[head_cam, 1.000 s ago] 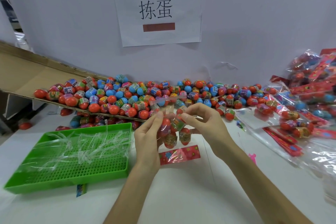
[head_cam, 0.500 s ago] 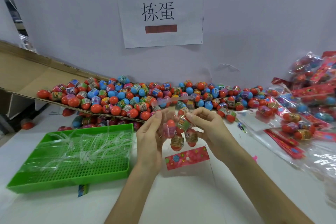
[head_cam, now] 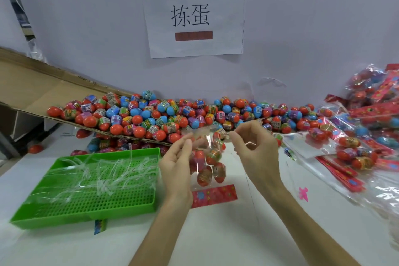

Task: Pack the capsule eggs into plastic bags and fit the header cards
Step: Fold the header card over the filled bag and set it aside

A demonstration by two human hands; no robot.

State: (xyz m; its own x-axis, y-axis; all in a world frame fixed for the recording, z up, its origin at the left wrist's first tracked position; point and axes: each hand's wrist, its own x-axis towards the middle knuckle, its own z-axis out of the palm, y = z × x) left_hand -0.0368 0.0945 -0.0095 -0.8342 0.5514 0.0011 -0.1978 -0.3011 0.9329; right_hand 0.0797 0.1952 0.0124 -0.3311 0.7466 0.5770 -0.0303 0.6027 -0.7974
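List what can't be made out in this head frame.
Head view only:
- Egg count in the held bag: eggs overlap, left hand covers some.
- Bag mouth, sealed or open: clear film, blurred.
- Egg label print: too small.
- Packed bags at right: cut by the frame edge.

The right hand (head_cam: 257, 151) has drawn off to the right, away from the left hand (head_cam: 176, 164), so the gap between their pinching fingertips is wider than a second ago. The mouth of the clear plastic bag (head_cam: 207, 136) is now stretched out flatter between them. The red-and-orange capsule eggs (head_cam: 213, 155) inside hang a little lower and further left, and the red patterned header card (head_cam: 213, 195) beneath them has shifted down and left as well
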